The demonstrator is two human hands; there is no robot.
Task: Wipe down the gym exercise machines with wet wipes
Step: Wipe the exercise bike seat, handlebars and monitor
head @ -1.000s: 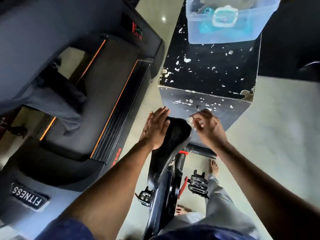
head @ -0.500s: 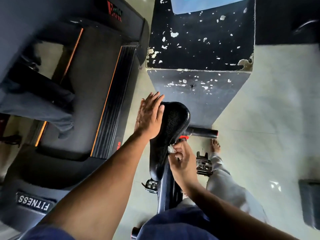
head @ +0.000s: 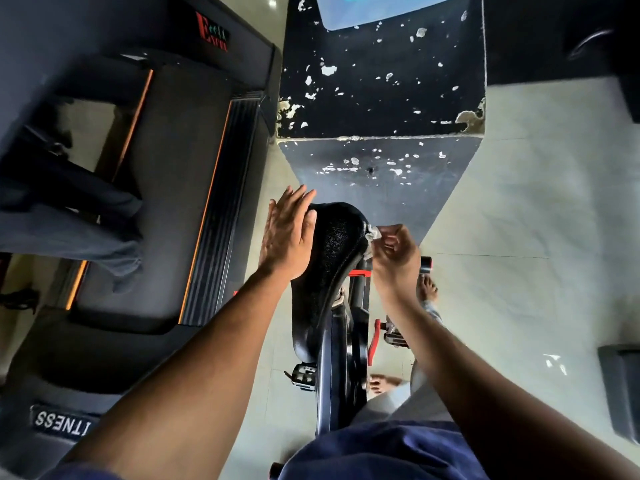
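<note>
A black exercise-bike saddle (head: 332,258) sits in the middle of the view on its dark frame (head: 341,372). My left hand (head: 287,237) lies flat with straight fingers on the saddle's left side. My right hand (head: 396,256) pinches a small white wet wipe (head: 373,234) against the saddle's right edge, near its wide end.
A treadmill (head: 166,188) with orange trim stands close on the left. A black box with chipped paint (head: 381,98) rises just beyond the saddle, a clear plastic tub (head: 374,12) on top. Pedals (head: 304,375) and my bare feet (head: 427,287) are below. Pale tiled floor (head: 536,237) spreads right.
My right hand with the wipe went from the saddle's wide end down to its underside near the post, then back up along the right edge. My left hand stayed put.
</note>
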